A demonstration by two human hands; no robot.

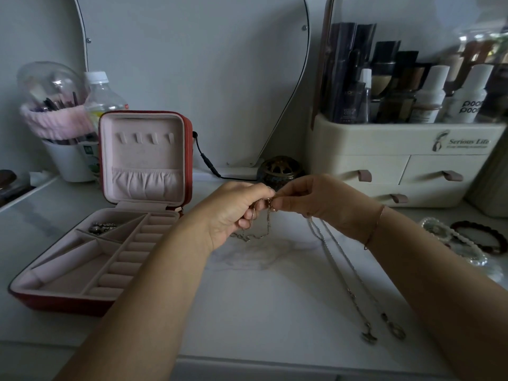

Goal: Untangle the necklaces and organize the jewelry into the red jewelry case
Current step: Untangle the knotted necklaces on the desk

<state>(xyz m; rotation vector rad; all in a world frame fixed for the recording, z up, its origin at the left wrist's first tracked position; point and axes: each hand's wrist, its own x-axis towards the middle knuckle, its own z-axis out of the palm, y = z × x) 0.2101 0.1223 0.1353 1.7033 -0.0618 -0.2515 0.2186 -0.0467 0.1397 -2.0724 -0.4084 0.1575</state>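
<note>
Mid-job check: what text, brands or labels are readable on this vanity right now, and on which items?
"Serious Life": on the front of the cream drawer organizer; the smaller line under it is too blurred.
"poo" twice, cut off: on the white bottle.
"YOUTH CODE", faint: on the dark bottle.
Green label on the white cup: unreadable.
No text on the red jewelry case.
</note>
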